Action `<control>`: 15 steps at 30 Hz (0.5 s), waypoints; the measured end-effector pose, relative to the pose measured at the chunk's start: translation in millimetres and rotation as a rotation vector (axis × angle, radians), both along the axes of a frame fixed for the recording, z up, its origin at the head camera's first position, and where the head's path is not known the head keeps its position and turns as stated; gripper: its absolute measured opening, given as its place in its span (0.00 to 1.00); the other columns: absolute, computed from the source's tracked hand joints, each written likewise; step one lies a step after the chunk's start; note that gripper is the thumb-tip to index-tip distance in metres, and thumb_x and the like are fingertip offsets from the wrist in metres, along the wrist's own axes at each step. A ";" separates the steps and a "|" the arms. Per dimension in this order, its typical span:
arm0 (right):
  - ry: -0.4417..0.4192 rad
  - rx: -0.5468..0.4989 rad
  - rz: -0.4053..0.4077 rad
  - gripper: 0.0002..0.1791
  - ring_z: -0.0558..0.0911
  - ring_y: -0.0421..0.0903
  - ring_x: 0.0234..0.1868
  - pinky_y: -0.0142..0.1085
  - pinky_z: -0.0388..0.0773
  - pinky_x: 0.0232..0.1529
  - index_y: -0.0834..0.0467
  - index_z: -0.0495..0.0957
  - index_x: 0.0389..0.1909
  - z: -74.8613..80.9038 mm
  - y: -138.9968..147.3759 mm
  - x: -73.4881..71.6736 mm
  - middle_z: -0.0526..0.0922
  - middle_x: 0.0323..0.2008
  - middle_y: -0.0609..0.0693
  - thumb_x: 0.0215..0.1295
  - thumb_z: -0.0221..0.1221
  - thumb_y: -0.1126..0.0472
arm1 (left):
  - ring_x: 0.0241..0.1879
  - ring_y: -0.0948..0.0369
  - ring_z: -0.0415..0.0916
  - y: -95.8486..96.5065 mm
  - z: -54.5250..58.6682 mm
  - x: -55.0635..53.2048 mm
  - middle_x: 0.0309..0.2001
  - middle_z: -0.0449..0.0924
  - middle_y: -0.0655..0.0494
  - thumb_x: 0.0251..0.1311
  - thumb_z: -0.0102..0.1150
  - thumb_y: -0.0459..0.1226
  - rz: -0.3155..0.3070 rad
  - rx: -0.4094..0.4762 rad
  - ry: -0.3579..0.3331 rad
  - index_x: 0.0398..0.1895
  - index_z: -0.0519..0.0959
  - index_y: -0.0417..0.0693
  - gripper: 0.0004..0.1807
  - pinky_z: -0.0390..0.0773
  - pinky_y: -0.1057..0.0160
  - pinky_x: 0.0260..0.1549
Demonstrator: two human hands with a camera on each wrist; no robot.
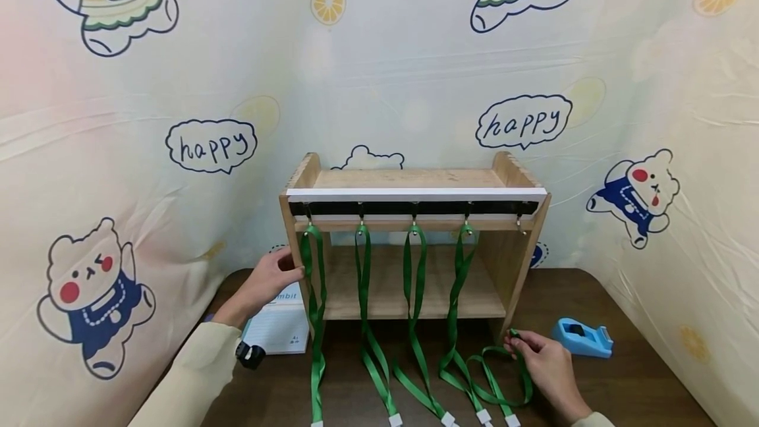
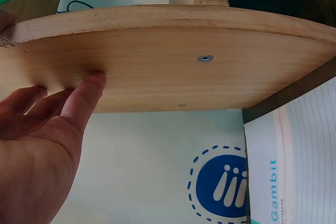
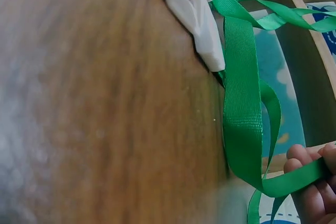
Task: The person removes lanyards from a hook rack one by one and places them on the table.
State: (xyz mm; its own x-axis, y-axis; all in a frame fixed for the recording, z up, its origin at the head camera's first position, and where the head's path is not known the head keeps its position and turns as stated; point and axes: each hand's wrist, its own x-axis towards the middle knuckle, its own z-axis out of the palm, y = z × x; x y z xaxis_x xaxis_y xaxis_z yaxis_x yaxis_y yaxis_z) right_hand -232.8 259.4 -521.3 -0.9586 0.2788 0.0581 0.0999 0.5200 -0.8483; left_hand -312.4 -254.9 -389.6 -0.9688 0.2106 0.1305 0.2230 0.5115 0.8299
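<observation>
A small wooden shelf (image 1: 409, 275) stands on the table, with a strip of metal hooks along its top front. My left hand (image 1: 275, 279) holds the shelf's left side panel (image 2: 157, 61), fingers on its outer face and thumb at the front edge. In my right hand (image 1: 548, 364), by the shelf's lower right corner, a green lanyard (image 3: 242, 103) is pinched between thumb and fingers. Its loop droops from the fingertips, and its white clip (image 1: 512, 420) lies on the table. Several other green lanyards (image 1: 365, 269) hang from the hooks; the rightmost hook (image 1: 520, 224) is bare.
A blue tape dispenser (image 1: 584, 338) sits right of my right hand. Beneath my left forearm, beside the shelf, lies a notebook (image 1: 279, 328). Patterned cloth (image 1: 379, 71) stands behind and at both sides of the dark wooden table (image 1: 622, 387).
</observation>
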 end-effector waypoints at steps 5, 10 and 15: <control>0.021 0.086 0.010 0.10 0.88 0.39 0.32 0.28 0.83 0.29 0.64 0.87 0.46 -1.6 0.9 -1.3 0.92 0.35 0.54 0.67 0.62 0.66 | 0.53 0.50 0.75 0.4 -0.2 0.5 0.58 0.79 0.41 0.67 0.58 0.40 -0.001 -0.008 0.005 0.66 0.73 0.44 0.25 0.81 0.51 0.53; 0.042 0.203 -0.002 0.10 0.86 0.38 0.34 0.27 0.78 0.29 0.60 0.88 0.45 -1.9 1.4 -0.6 0.92 0.37 0.53 0.65 0.65 0.63 | 0.54 0.50 0.75 0.4 0.2 0.6 0.58 0.79 0.42 0.68 0.58 0.41 -0.001 -0.013 0.002 0.66 0.73 0.46 0.25 0.81 0.49 0.54; 0.058 0.277 -0.009 0.12 0.86 0.42 0.38 0.29 0.78 0.30 0.55 0.88 0.48 0.2 0.9 0.2 0.91 0.42 0.54 0.64 0.66 0.60 | 0.55 0.49 0.75 -0.7 -0.1 0.6 0.59 0.78 0.42 0.69 0.58 0.43 -0.002 -0.018 -0.004 0.67 0.72 0.47 0.25 0.80 0.46 0.56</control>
State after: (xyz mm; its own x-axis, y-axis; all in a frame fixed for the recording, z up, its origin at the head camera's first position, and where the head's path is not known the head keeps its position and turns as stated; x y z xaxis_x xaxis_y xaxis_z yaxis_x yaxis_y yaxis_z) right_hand -232.6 260.3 -521.1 -0.9490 0.2531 0.1882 0.0608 0.7323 -0.6783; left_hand -311.8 -255.6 -389.7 -0.9688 0.2154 0.1223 0.2206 0.5262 0.8213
